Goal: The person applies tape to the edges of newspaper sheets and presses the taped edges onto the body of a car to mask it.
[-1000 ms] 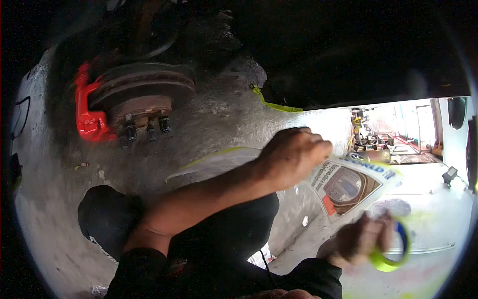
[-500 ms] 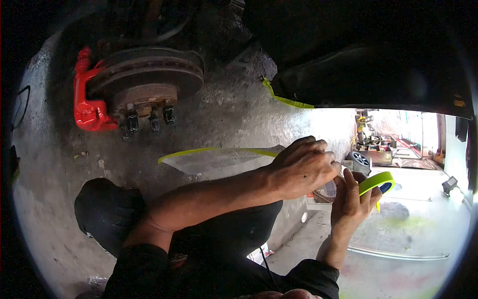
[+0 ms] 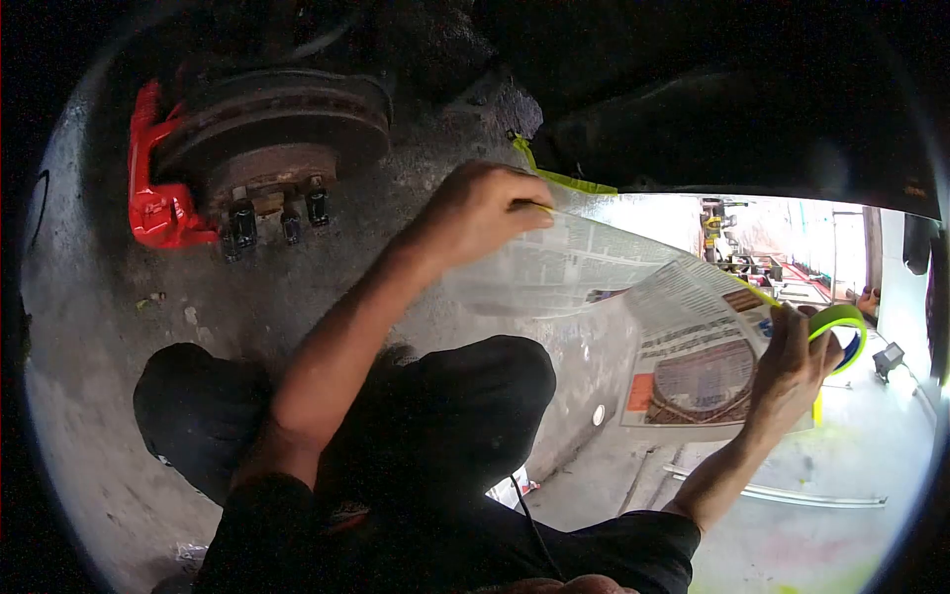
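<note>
My left hand [image 3: 485,206] is closed on the upper left corner of a sheet of newspaper [image 3: 683,332], its upper edge lined with lime-green tape. The sheet hangs stretched between my hands and sags in the middle. My right hand [image 3: 792,371] pinches the sheet's right end and also holds a roll of lime-green masking tape [image 3: 841,312]. A loose tail of tape hangs below that hand. Above the paper, a lime-green tape strip [image 3: 584,185] runs along the edge of a dark car body panel [image 3: 732,139].
At upper left are a rusty brake disc [image 3: 267,121] and a red brake caliper [image 3: 156,210], with several dark-capped wheel studs [image 3: 242,223] below the disc. A work lamp [image 3: 888,356] is at the right. My bent knees [image 3: 485,396] are below the paper.
My hands have moved apart, the left one up and left, the right one right and slightly up. The newspaper is now spread out between them.
</note>
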### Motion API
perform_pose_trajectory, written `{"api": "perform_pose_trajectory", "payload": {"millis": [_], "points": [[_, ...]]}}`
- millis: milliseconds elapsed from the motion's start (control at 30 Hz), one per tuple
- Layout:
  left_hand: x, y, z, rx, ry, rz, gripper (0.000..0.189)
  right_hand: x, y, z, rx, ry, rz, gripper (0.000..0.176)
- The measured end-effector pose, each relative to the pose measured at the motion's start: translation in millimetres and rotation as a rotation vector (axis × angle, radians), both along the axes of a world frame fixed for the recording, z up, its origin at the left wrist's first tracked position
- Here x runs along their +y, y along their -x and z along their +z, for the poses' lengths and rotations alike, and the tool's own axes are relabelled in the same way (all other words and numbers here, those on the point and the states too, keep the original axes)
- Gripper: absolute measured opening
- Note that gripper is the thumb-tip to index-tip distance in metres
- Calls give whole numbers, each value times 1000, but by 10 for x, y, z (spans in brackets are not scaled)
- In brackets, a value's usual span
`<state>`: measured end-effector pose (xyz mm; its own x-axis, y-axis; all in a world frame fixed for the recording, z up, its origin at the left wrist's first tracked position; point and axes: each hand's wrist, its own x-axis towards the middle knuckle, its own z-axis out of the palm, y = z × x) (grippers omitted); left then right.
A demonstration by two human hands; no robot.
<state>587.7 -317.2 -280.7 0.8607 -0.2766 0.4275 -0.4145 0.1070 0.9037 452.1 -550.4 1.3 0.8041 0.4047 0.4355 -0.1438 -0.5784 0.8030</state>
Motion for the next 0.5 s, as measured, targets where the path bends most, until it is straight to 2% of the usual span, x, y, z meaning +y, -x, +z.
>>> {"api": "perform_pose_trajectory", "payload": {"millis": [100, 267, 400, 500], "points": [[-60, -64, -249, 157, 158, -96, 21, -103, -38, 252, -19, 79, -1, 13], [-248, -93, -401, 134, 197, -134, 21, -182, -32, 568, -47, 116, -47, 15], [-417, -83, -598, 79, 94, -132, 22, 9, 18, 559, -32, 192, 2, 21], [-540, 6, -687, 283, 283, -87, 21, 162, 89, 427, -53, 260, -15, 17]]}}
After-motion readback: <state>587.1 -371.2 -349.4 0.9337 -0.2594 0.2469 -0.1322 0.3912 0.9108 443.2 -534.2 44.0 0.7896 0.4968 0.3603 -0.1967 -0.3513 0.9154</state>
